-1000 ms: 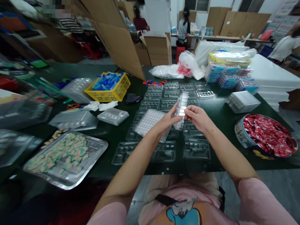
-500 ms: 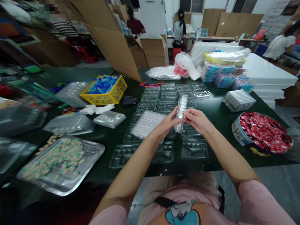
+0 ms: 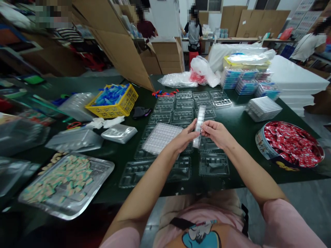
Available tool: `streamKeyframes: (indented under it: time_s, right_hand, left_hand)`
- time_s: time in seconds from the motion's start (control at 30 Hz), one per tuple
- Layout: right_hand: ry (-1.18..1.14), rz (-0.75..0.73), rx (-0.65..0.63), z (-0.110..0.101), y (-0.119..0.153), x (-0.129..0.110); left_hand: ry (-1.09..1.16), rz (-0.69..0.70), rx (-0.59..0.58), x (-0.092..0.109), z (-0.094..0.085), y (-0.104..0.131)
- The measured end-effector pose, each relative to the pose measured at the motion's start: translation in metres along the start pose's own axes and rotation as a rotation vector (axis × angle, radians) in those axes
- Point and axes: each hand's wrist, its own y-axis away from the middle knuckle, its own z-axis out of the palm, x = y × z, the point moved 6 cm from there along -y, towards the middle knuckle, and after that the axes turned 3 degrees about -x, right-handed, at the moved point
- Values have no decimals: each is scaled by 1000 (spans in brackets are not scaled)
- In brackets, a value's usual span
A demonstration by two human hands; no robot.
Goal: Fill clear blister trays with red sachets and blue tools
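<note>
A narrow clear plastic case with whitish sections (image 3: 199,120) is held upright over the table. My left hand (image 3: 186,137) grips it from the left, with thumb and fingers around its lower half. My right hand (image 3: 214,132) pinches its right edge; its fingers are closed. Beneath and behind the hands lie rows of clear moulded trays (image 3: 183,104). One more clear tray (image 3: 214,164) lies nearer the front edge. Left of my left hand, a flat stack with a white grid pattern (image 3: 161,137) rests on the trays.
A metal tray of small pale-green pieces (image 3: 103,172) and a yellow basket of blue items (image 3: 129,101) stand left. At right are a round tin of red packets (image 3: 263,146) and stacked white cases (image 3: 263,109). Plastic bags (image 3: 178,80) lie behind. People (image 3: 193,32) are in the background.
The case has turned slightly between my hands, its face now showing narrower. Both hands keep their hold on it. The camera view has shifted a little.
</note>
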Motion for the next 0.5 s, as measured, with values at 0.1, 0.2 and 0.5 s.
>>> streamKeyframes:
  time_s: [0.1,0.2,0.5]
  right_hand:
    - [38,-31,1,1,2,-3]
    - [31,-62,1,1,4,-4]
    - [-57,-117,109,-15,6,-3]
  left_hand:
    - [-9,-15,-1,-1,2,-1]
    - [4,-1,-13,-1,5,-1]
    - [1,52,-47,6,8,-4]
